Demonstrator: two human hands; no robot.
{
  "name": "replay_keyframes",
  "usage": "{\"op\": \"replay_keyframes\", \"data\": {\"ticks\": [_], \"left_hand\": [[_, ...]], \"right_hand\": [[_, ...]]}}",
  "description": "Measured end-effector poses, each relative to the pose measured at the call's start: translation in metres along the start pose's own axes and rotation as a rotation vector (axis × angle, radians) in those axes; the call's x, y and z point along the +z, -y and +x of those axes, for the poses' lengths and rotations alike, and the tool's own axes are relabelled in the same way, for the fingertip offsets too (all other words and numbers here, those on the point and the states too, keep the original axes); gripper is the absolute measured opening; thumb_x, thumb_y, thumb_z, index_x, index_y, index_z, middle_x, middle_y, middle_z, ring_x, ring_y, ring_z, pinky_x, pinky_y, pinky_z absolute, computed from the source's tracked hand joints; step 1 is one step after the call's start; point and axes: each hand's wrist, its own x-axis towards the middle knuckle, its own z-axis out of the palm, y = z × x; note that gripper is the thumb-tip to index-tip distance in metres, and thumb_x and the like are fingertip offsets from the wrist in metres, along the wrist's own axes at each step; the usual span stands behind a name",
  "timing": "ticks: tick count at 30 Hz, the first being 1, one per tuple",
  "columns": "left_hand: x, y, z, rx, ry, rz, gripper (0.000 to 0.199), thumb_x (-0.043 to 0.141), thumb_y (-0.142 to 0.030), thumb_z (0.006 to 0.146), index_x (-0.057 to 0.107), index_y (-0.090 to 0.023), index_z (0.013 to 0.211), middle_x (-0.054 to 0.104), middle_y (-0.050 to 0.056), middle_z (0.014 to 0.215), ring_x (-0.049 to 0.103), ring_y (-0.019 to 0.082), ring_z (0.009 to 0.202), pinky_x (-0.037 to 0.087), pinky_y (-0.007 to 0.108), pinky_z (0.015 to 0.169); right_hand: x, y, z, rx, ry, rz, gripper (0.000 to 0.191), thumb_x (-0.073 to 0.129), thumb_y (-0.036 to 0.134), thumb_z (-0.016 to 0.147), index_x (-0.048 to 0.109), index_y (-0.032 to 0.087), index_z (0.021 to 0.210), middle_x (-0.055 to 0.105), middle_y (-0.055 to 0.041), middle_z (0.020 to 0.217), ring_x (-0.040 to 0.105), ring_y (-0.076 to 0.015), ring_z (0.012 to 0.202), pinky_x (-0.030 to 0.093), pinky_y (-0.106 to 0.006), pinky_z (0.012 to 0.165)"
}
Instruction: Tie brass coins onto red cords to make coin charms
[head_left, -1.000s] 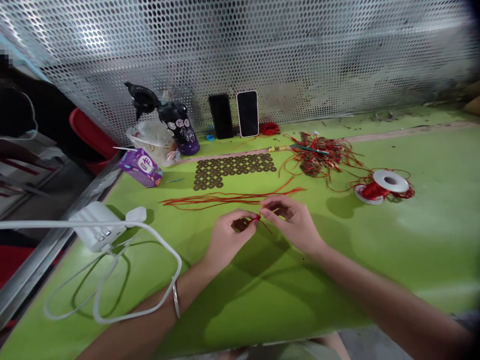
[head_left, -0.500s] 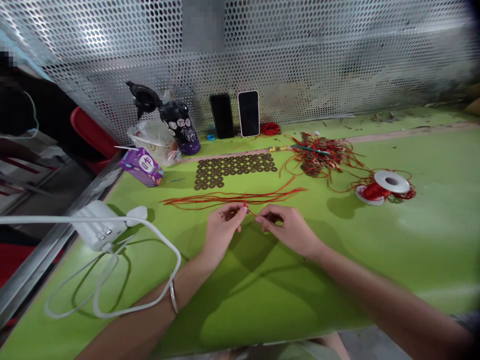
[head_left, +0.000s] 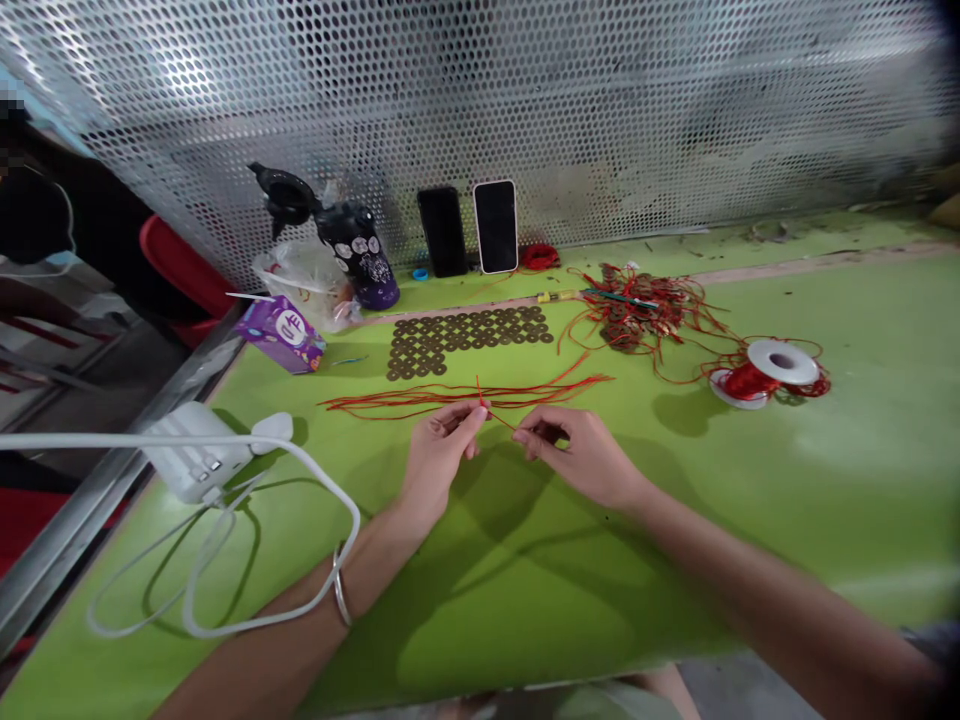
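Observation:
Between my two hands a short red cord is stretched. My left hand pinches it at one end, and a bit of cord sticks up above the fingertips. The other end is pinched by my right hand. Just beyond my hands, several long red cords lie side by side on the green table. Behind them are rows of flat brown coin-like discs. To the right are a tangled pile of discs and red cords and a white spool of red cord.
At the left are a white charger with looping cables, a purple drink carton, a plastic bag and a dark bottle. Two phones lean on the perforated metal wall. A person is at the far left.
My left hand has moved slightly left, away from my right hand, and more cord shows between them. My right hand has hardly moved.

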Motion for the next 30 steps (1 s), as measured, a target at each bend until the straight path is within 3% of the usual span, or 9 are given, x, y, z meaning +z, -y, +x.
{"op": "replay_keyframes", "data": {"ticks": [13, 21, 27, 30], "left_hand": [[-0.001, 0.000, -0.003, 0.016, 0.055, -0.017, 0.020, 0.077, -0.028, 0.064, 0.073, -0.020, 0.083, 0.072, 0.001, 0.091, 0.041, 0.000, 0.041, 0.035, 0.017, 0.042], [0.002, -0.002, -0.003, -0.011, 0.040, -0.012, 0.021, 0.078, -0.033, 0.062, 0.072, -0.018, 0.076, 0.071, 0.001, 0.081, 0.040, 0.000, 0.038, 0.033, 0.018, 0.040], [0.002, 0.001, -0.008, -0.012, 0.083, 0.057, 0.023, 0.071, -0.039, 0.070, 0.070, -0.016, 0.074, 0.065, -0.002, 0.062, 0.040, 0.003, 0.037, 0.031, 0.018, 0.039], [0.003, -0.002, -0.013, -0.005, 0.127, 0.106, 0.023, 0.070, -0.039, 0.070, 0.068, -0.016, 0.072, 0.061, -0.003, 0.056, 0.039, 0.004, 0.036, 0.031, 0.018, 0.039]], "right_hand": [[0.002, -0.005, -0.001, 0.043, -0.011, 0.086, 0.015, 0.057, 0.030, 0.085, 0.062, 0.018, 0.079, 0.065, -0.0015, 0.063, 0.058, -0.0145, 0.057, 0.041, -0.025, 0.056], [0.003, -0.004, 0.000, 0.059, 0.008, 0.023, 0.020, 0.055, 0.035, 0.086, 0.064, 0.017, 0.083, 0.065, -0.0016, 0.063, 0.057, -0.0149, 0.057, 0.042, -0.026, 0.056], [0.003, -0.001, 0.001, 0.008, -0.050, 0.087, 0.025, 0.053, 0.035, 0.087, 0.065, 0.016, 0.098, 0.069, -0.0078, 0.093, 0.063, -0.0192, 0.083, 0.049, -0.027, 0.063], [0.005, -0.001, 0.002, 0.004, -0.016, 0.176, 0.028, 0.050, 0.036, 0.088, 0.066, 0.017, 0.102, 0.069, -0.0083, 0.101, 0.064, -0.0199, 0.089, 0.051, -0.030, 0.069]]}}
